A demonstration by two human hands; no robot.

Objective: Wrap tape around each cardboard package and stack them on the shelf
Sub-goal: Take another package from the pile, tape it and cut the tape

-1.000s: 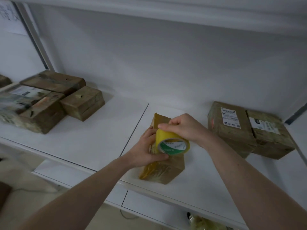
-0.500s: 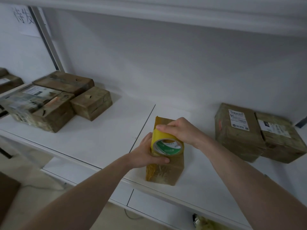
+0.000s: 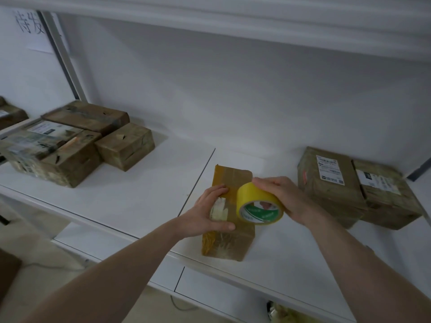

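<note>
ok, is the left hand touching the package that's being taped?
Touching. The head view shows the left hand on the package, fingers over its top face and thumb against its near side; no gap visible.

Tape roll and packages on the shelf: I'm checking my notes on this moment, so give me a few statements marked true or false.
1. The right hand grips the yellow tape roll. True.
2. The left hand rests flat on the shelf. False: it holds the package being taped.
3. That package lies on the floor. False: it stands on the shelf.
4. Two labelled packages sit to its right. True.
5. The tape roll is blue. False: it is yellow, with a green and white core.
</note>
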